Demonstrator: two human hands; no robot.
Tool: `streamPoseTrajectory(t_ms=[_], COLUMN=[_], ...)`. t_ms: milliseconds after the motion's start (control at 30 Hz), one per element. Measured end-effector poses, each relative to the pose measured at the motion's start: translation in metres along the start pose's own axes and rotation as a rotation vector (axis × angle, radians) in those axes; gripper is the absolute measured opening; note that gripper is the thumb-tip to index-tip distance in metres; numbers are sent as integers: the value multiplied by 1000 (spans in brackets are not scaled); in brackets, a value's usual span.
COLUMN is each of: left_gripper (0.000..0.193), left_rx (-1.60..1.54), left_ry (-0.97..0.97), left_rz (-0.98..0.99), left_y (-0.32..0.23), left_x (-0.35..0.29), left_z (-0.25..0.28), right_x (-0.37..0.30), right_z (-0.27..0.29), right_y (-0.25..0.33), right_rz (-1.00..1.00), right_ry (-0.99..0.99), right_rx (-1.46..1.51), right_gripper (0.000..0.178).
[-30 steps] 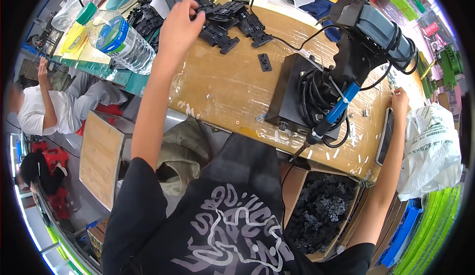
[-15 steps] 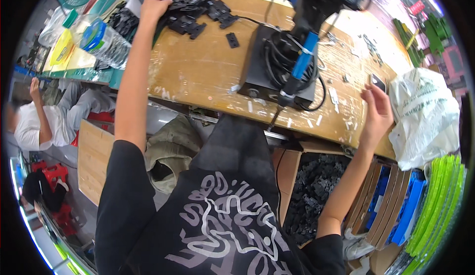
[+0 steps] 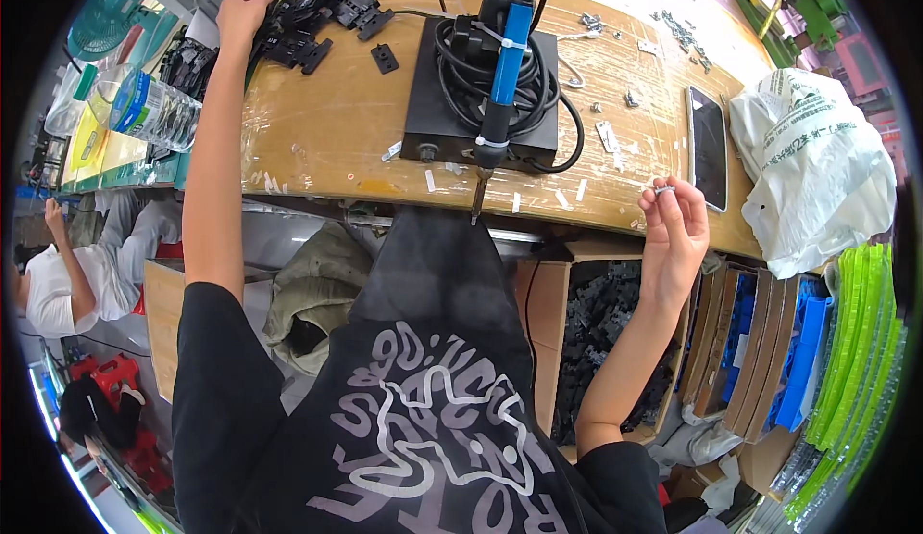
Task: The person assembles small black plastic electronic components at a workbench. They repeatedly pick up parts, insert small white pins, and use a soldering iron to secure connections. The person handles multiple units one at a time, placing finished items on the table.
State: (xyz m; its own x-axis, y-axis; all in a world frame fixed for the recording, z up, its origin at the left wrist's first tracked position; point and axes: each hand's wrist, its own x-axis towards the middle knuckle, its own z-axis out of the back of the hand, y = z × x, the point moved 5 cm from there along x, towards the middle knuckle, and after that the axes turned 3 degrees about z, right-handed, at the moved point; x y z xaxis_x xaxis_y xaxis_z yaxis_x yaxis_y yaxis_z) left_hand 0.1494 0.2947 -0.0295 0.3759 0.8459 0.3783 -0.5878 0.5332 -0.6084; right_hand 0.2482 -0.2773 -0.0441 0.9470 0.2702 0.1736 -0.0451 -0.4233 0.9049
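shiny brown workbench (image 3: 317, 130), kinda cluttered

we've got a small silvery metal piece (image 3: 663, 189) pinched in the fingertips of our right hand (image 3: 676, 222), around the bench's near edge. our left hand (image 3: 243, 17) is mostly curled up beside a pile of flat black plastic parts (image 3: 312, 23); can't tell if it's gripping anything. a blue-handled tool (image 3: 510, 61) points tip-down between our arms.

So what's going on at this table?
Someone has both hands over the brown worktable. The right hand pinches a small metal piece, maybe a screw, near the front edge. The left hand is at the edge of a pile of black plastic parts; whether it grips one is hard to see. Between them, a blue-handled corded tool hangs tip down, with neither hand on it.
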Motion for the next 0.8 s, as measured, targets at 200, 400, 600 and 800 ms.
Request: streamPoseTrajectory(t_ms=[200, 400, 600, 800], left_gripper=[26, 24, 22, 20], left_rx=[-913, -934, -1029, -1014], left_ry=[154, 463, 887, 956], left_rz=[95, 111, 208, -29], left_y=[-80, -123, -141, -148], left_x=[-109, -280, -351, -370], left_z=[42, 86, 69, 68], right_x=[-23, -40, -49, -56], right_z=[-10, -46, -76, -85], right_y=[12, 13, 6, -6], right_rz=[53, 90, 74, -154], right_ry=[24, 174, 308, 335], right_rx=[30, 101, 116, 161], right_gripper=[12, 15, 16, 17])
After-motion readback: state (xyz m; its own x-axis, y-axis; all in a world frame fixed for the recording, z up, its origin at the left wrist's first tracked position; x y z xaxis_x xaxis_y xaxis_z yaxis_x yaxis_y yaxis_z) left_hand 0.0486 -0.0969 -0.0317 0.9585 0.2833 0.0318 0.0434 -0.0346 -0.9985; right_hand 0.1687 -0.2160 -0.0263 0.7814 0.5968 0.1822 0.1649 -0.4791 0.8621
